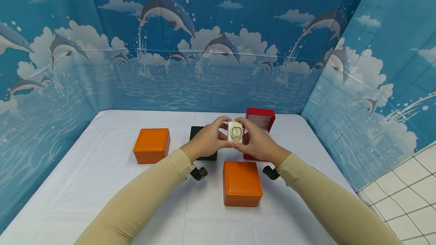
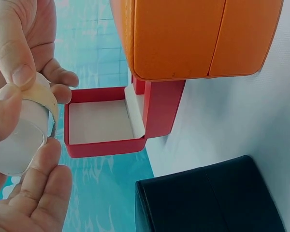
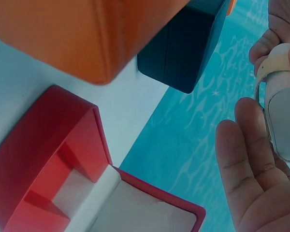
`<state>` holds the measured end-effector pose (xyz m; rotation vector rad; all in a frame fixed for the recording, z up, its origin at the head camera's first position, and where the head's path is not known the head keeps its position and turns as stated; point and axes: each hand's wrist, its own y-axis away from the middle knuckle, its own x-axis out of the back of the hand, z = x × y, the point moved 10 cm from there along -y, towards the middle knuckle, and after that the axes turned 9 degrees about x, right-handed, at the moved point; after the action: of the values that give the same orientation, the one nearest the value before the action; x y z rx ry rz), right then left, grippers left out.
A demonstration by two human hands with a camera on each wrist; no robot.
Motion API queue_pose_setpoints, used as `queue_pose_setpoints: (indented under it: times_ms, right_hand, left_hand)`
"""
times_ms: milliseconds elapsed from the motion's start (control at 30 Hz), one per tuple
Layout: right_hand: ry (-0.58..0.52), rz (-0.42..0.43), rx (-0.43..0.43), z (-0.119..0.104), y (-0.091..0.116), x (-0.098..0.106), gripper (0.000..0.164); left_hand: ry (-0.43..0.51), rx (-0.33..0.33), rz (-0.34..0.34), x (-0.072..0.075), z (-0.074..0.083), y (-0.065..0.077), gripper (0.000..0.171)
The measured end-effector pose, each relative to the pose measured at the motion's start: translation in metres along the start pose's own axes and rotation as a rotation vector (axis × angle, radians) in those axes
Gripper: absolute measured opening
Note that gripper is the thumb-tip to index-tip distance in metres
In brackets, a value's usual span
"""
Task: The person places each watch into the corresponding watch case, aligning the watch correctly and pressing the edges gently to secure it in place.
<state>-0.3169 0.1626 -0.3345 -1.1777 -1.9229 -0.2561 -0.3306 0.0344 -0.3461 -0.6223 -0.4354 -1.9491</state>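
A cream-strapped watch (image 1: 236, 132) with a squarish dial is wrapped round a white cushion (image 2: 15, 147). Both hands hold it up over the table, dial facing the head camera. My left hand (image 1: 212, 140) grips the cushion's left end between thumb and fingers. On the right end, my right hand (image 1: 257, 143) has its thumb below and index finger above. The cushion's smooth, rounded end shows in the right wrist view. Behind the right hand stands an open red box (image 1: 269, 119), pale inside, partly hidden. A closed dark green box (image 1: 208, 157) is partly covered by the left hand.
One closed orange box (image 1: 242, 182) stands on the white tablecloth (image 1: 190, 214) in front of the hands. Another orange box (image 1: 151, 144) is farther left. A dolphin-print curtain (image 1: 211, 82) hangs along the back and sides. Small black cameras (image 1: 199, 173) are worn at both wrists.
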Motion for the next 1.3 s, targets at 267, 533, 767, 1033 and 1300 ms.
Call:
queue_pose_setpoints:
  times_ms: [267,533,767,1033,1300]
  right_hand:
    - [0.000,-0.018,-0.010,0.003,0.000,0.003,0.094]
    - [-0.008,-0.013,0.006,0.004,0.002,0.007,0.093]
    - [-0.005,0.003,-0.015,0.007,0.005,0.011,0.093]
    - [-0.006,0.007,-0.037,0.015,0.007,0.014,0.090]
    - [-0.001,0.012,-0.025,0.018,0.010,0.018,0.088]
  left_hand:
    - [0.033,-0.007,-0.007,0.001,0.003,-0.001,0.079]
    - [0.049,-0.020,-0.004,0.000,0.004,-0.003,0.077]
    - [0.065,-0.034,-0.014,-0.003,0.007,-0.007,0.080]
    - [0.065,-0.028,-0.038,-0.005,0.010,-0.013,0.082]
    - [0.065,-0.029,-0.049,-0.011,0.012,-0.020,0.084]
